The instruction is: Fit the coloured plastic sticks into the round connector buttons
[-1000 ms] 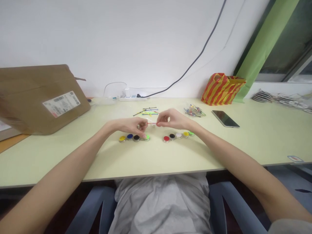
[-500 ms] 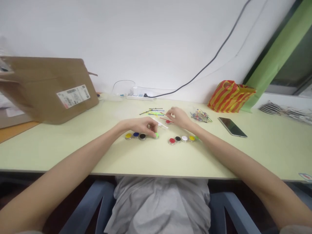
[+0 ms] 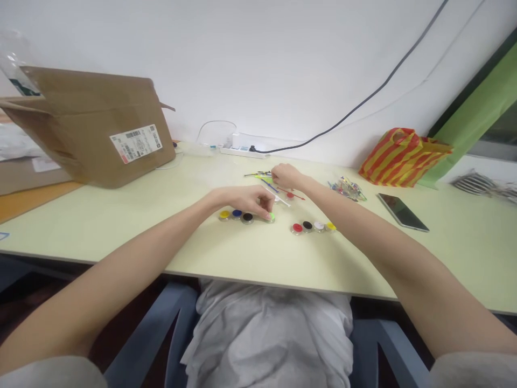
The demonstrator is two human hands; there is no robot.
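My left hand [image 3: 255, 200] pinches a small round piece with a green top [image 3: 272, 217] on the table. To its left stand similar clear-sided pieces with a yellow top [image 3: 224, 215], a blue top [image 3: 236, 213] and a black top [image 3: 247, 217]. My right hand [image 3: 286, 175] is curled over the far pile of thin coloured strips [image 3: 264, 177]; its fingertips are partly hidden. Nearer me lie a red strip with an arrow-like end [image 3: 297, 196], beside or over a red-topped piece [image 3: 290, 195], and a white strip [image 3: 284, 201].
A second row has red [image 3: 297, 228], black [image 3: 307, 225], white [image 3: 319, 226] and yellow [image 3: 331, 226] tops. Bagged coloured pieces [image 3: 348, 188], a phone [image 3: 403, 212] and a striped bag [image 3: 399, 157] lie right. A cardboard box [image 3: 89, 129] stands left; a power strip [image 3: 242, 152] is behind.
The view has turned slightly right-side-down and shifted. My right hand has left the red strips and moved farther back onto the strip pile. My left hand stays on the green-topped piece.
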